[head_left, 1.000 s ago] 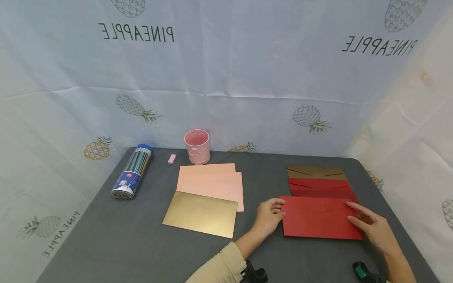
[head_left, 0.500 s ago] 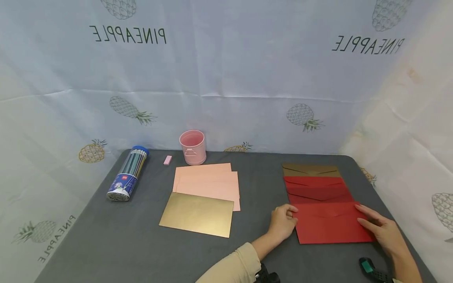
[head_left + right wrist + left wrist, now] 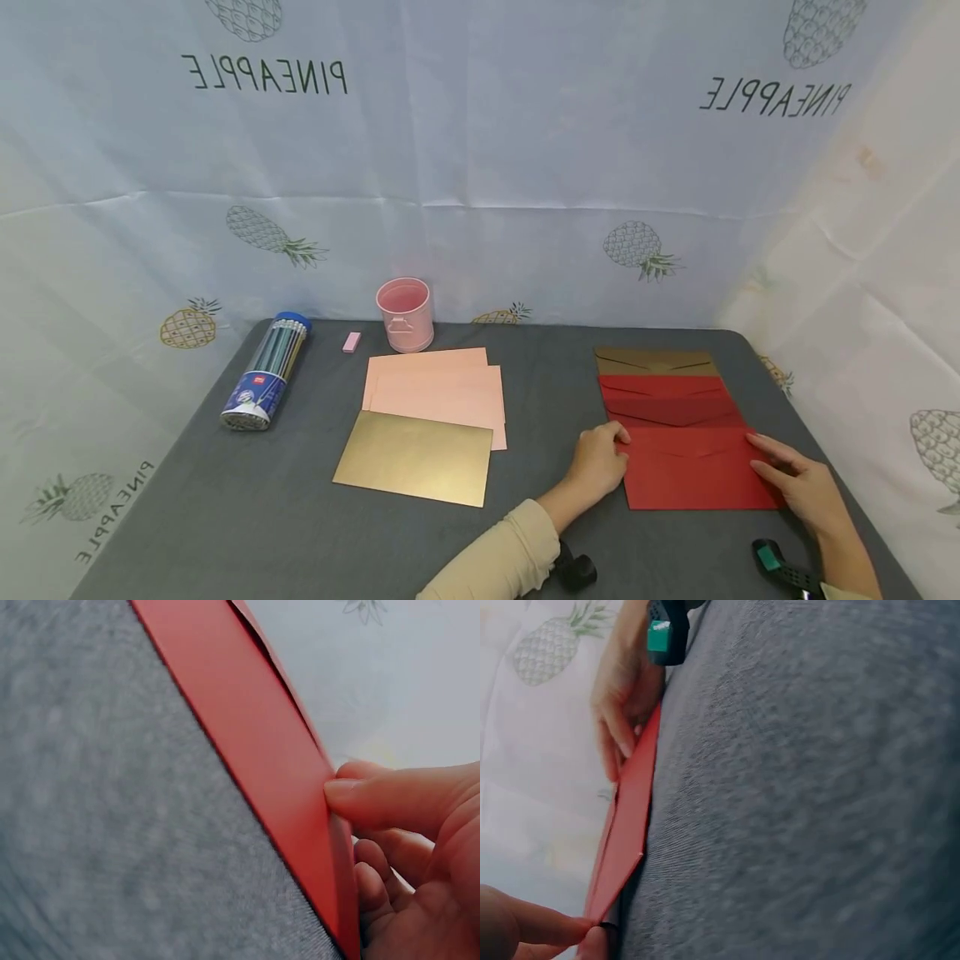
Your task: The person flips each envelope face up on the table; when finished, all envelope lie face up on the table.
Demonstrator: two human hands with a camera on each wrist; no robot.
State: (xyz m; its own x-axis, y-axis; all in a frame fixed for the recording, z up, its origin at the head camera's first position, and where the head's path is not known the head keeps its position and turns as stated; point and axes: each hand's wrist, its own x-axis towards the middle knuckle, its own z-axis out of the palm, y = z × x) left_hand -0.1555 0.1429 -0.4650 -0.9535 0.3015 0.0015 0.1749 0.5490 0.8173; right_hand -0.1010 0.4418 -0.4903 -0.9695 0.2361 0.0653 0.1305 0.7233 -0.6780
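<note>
The front red envelope (image 3: pixel 693 479) lies at the right of the table, held at both sides. My left hand (image 3: pixel 597 460) pinches its left edge near the upper corner; the left wrist view shows this hand (image 3: pixel 525 926) with thumb and finger meeting on the red paper (image 3: pixel 634 814). At the opposite edge, my right hand (image 3: pixel 806 487) grips it, the thumb (image 3: pixel 352 795) on its face and other fingers behind, partly hidden. Directly behind it, more red envelopes (image 3: pixel 667 408) overlap in a stepped row, flaps showing. A brown envelope (image 3: pixel 652 361) is rearmost.
Left of my hands lie a gold sheet or envelope (image 3: pixel 412 458) and peach ones (image 3: pixel 450 392) partly under it. Farther back stand a pink bucket (image 3: pixel 405 321) and a small pink eraser (image 3: pixel 351 342). A tub of pencils (image 3: pixel 262 375) lies at left. A patterned curtain (image 3: pixel 450 167) hangs behind.
The front red envelope has shifted right and toward me with both hands, uncovering more of the red envelopes behind, then settled slightly back. The head view has turned a little right.
</note>
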